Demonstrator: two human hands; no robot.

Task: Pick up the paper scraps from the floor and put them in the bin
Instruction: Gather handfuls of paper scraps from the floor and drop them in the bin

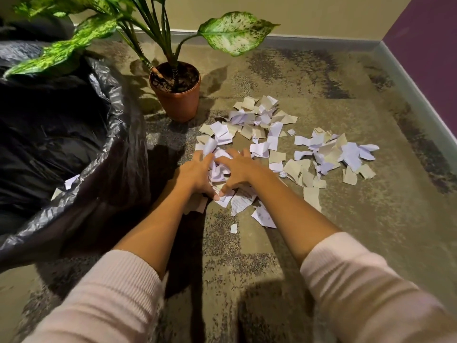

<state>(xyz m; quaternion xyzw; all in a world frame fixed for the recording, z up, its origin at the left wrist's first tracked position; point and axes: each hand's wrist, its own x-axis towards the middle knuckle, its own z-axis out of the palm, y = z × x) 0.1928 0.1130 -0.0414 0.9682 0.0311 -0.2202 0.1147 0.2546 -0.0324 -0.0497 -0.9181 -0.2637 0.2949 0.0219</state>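
Torn paper scraps, white and beige, lie scattered over the carpet in the middle of the head view. My left hand and my right hand press together around a crumpled bunch of scraps at the near left end of the pile. Both hands curl on that bunch from either side. More loose scraps spread to the right. The bin, lined with a black plastic bag, stands at the left, and a scrap or two lie inside it near the rim.
A potted plant in a terracotta pot stands just behind the pile, its broad leaves reaching over the bin and floor. The wall and skirting run along the back and right. Patterned carpet lies to the near right.
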